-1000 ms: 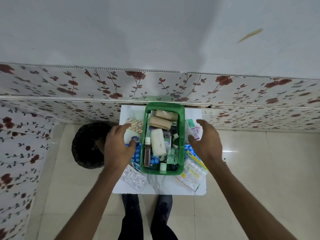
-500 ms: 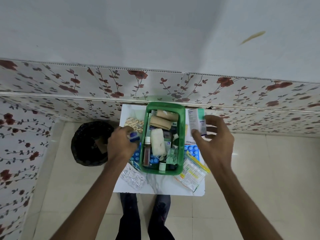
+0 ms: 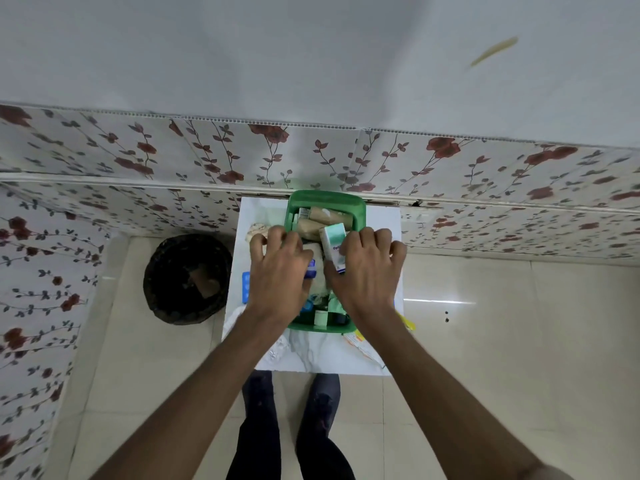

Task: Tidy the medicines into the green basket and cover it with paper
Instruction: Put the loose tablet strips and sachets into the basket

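Observation:
The green basket (image 3: 325,199) stands on a small white table (image 3: 377,223) against the wall, filled with brown bandage rolls (image 3: 329,216), bottles and packets. Both hands hover over its middle. My right hand (image 3: 363,271) grips a white and teal medicine box (image 3: 334,242) upright above the basket. My left hand (image 3: 280,271) is closed on a small blue-and-white item (image 3: 311,268), mostly hidden by the fingers. A blue blister strip (image 3: 246,287) lies on the table left of the basket.
A dark waste bin (image 3: 188,278) stands on the tiled floor left of the table. Printed packets (image 3: 363,344) lie at the table's right front. A flowered wall panel runs behind. My legs stand under the table's near edge.
Both hands have come inward from the table's sides to above the basket, the right one carrying the teal box, the left one carrying the small blue item.

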